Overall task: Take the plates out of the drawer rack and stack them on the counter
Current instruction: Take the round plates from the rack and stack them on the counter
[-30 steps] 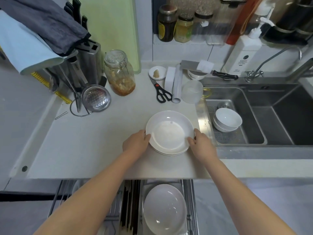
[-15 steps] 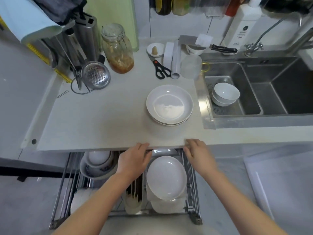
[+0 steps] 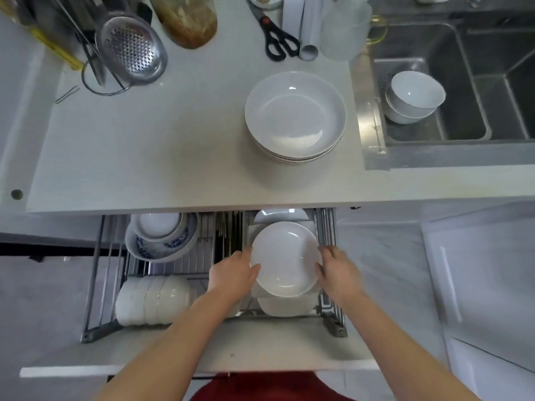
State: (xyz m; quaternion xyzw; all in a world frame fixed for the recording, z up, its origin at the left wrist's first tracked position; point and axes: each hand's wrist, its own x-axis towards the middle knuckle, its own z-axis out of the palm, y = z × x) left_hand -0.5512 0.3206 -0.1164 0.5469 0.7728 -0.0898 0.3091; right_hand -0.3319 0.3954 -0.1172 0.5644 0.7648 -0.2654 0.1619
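A: What do the hands have hold of?

B: The left hand [image 3: 231, 274] and the right hand [image 3: 338, 272] close on opposite edges of one white plate [image 3: 285, 259], fingers curled around its rim. It is round, shallow and glossy, with a light glint on the glaze. It sits in the right part of the drawer rack [image 3: 327, 230], hollow side facing up, tilted a little toward the person.

A: And beneath it?

B: More white plates [image 3: 285, 306] show just under and behind it, edges only. The rack is thin metal wire in a grey steel frame.

A: The rest of the drawer?

B: On the left, a bowl with a blue pattern [image 3: 162, 241] holds smaller white ones, and a row of white bowls [image 3: 153, 303] lies on its side, nested.

A: What lies on the surface?

B: A stack of plates [image 3: 295, 117], round and deep, matt white inside with dark lines at the rims, stands on the pale, smooth surface [image 3: 144, 146], close to the steel sink [image 3: 434, 47]. Two white bowls [image 3: 414, 96] rest in the sink. Farther back lie black-handled scissors [image 3: 279, 36] and a perforated metal strainer [image 3: 131, 47].

A: Any writing?

B: None that can be read.
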